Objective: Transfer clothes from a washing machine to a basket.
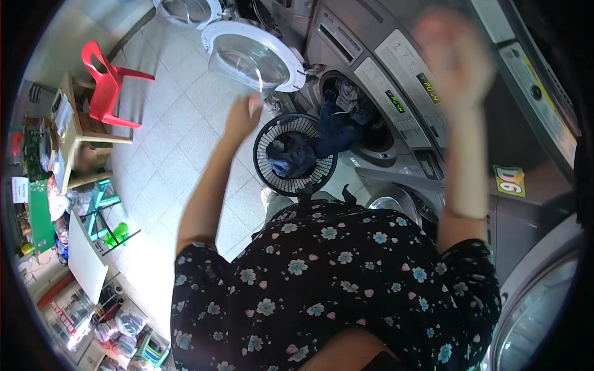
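My left hand point(243, 117) is beside the glass bowl of an open round washer door point(292, 69). Its fingers look curled, and whether they touch the door is unclear. Raised and blurred, my right hand point(457, 69) is in front of the stacked grey machines' upper part; its grip cannot be made out. Dark blue clothes point(341, 123) hang out of a front-loader's round opening point(383, 139) into a black plastic laundry basket point(262, 160) in front of me. More dark clothing point(290, 155) lies inside the basket.
Control panels point(394, 102) with lit displays face me. Another round door point(540, 306) stands at lower right, and one more point(188, 11) at the top. A red plastic chair point(106, 88) and a cream table point(69, 134) stand left on the tiled floor point(162, 176).
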`<state>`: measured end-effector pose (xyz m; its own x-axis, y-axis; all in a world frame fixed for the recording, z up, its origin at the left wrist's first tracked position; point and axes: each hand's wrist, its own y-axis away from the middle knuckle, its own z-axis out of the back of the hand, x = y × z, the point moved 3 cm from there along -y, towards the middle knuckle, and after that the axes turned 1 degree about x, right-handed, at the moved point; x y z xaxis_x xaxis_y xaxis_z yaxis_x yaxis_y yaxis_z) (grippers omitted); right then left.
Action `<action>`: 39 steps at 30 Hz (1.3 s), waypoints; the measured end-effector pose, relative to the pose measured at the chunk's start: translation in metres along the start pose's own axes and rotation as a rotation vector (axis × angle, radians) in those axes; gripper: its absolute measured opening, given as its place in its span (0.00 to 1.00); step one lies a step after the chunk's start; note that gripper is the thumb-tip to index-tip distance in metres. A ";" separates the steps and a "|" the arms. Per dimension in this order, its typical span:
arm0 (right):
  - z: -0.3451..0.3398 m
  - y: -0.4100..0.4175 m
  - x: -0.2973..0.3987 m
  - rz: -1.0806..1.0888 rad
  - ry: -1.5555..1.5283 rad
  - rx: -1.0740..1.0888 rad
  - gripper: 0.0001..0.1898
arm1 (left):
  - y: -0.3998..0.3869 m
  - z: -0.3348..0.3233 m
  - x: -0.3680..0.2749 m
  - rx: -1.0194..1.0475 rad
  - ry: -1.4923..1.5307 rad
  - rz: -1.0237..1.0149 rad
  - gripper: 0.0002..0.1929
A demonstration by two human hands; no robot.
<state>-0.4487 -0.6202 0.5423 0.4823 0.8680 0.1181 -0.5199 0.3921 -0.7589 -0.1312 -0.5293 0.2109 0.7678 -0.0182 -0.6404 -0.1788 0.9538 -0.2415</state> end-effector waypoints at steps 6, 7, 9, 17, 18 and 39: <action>-0.192 0.376 0.014 -1.105 -0.419 0.980 0.29 | 0.295 -0.100 0.084 0.590 0.154 0.659 0.22; -0.200 0.424 0.011 -1.218 -0.384 1.041 0.32 | 0.318 -0.096 0.081 0.572 0.230 0.794 0.21; -0.211 0.475 0.013 -1.315 -0.350 1.146 0.33 | 0.351 -0.085 0.076 0.627 0.174 0.893 0.19; -0.262 0.529 -0.110 -1.422 0.045 0.927 0.40 | 0.304 -0.112 0.061 0.578 0.176 0.766 0.15; -0.270 0.524 -0.133 -1.366 0.096 0.801 0.41 | 0.295 -0.127 0.066 0.460 0.343 0.868 0.15; -0.452 0.571 -0.369 -1.524 0.270 0.707 0.48 | 0.329 -0.318 0.031 0.536 0.499 1.126 0.12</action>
<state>-0.6048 -0.8542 -0.2238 0.8615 -0.4392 0.2547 0.3403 0.8718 0.3522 -0.3616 -0.3115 -0.1207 0.0386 0.8511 -0.5236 -0.2106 0.5191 0.8283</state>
